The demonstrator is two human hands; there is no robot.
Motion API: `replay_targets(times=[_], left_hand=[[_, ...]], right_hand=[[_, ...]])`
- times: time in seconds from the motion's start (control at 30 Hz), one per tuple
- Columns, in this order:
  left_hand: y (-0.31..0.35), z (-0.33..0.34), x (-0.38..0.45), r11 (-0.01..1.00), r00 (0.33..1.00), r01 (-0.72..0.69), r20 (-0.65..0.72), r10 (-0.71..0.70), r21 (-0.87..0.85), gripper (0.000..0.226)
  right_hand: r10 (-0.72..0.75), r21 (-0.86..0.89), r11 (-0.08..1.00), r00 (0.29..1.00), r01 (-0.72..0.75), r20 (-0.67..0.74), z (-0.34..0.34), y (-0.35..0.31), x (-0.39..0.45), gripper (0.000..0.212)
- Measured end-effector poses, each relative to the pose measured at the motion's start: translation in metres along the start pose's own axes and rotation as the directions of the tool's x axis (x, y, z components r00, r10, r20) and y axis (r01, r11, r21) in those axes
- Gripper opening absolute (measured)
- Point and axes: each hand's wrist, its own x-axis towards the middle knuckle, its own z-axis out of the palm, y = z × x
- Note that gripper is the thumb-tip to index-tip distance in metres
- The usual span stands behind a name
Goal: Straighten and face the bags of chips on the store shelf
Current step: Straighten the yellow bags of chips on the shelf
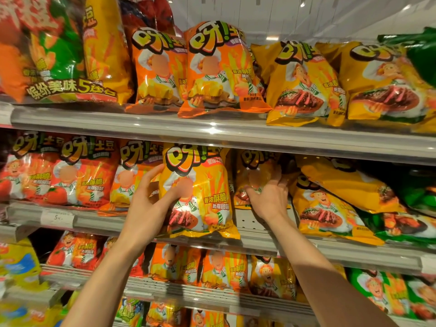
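**Yellow steak-picture chip bag held upright on the middle shelf**

The left hand [151,199] grips a yellow chip bag [200,192] at its left edge, thumb across the front and fingers curled round the side. The bag stands upright at the front lip of the middle shelf [330,252], face out. It is glossy and puffed, with a bold yellow-and-black logo at the top, a cartoon chef in white, a picture of sliced steak at the lower left, and white Chinese lettering on the right side.

The right hand [269,197] reaches further back, just right of that bag, its fingers curled over a second yellow bag [254,171] of the same print, set deeper on the shelf; bare perforated shelf floor shows below the wrist.

To the right, two more yellow bags [330,208] lean over to the left, one lying on the other, with green bags [410,230] beyond. To the left stand an orange bag [132,175] and red tomato-picture bags [59,175], upright and facing out.

The upper shelf [212,131] carries orange bags and yellow bags. A price tag [56,217] sits on the middle shelf's rail at the left.
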Motion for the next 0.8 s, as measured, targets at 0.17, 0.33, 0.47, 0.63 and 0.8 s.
replay_targets(times=[0.17, 0.33, 0.47, 0.63, 0.8], left_hand=[[0.001, 0.004, -0.003, 0.999, 1.000, -0.025, 0.005, 0.025, 0.020, 0.078], [0.001, 0.027, -0.008, 0.998, 0.998, -0.056, 0.026, 0.056, 0.015, 0.078], [0.004, 0.070, -0.013, 0.998, 0.997, -0.056, 0.060, 0.055, 0.023, 0.083], [0.010, 0.122, -0.005, 0.997, 0.996, -0.062, 0.062, 0.060, 0.044, 0.077], [0.009, 0.147, 0.011, 0.997, 0.986, 0.002, 0.165, -0.016, 0.082, 0.079]], right_hand=[[0.026, 0.123, 0.991, 0.987, -0.046, 0.156, -0.014, -0.005, 0.006, 0.082], [-0.010, 0.446, 0.893, 0.986, -0.067, 0.169, -0.052, 0.004, -0.007, 0.070], [-0.137, 0.563, 0.827, 0.970, 0.001, 0.200, -0.079, 0.010, -0.028, 0.055], [-0.165, 0.543, 0.840, 0.956, 0.008, 0.242, -0.088, 0.020, -0.048, 0.067], [-0.114, 0.462, 0.887, 0.977, 0.018, 0.182, -0.086, 0.020, -0.038, 0.071]])
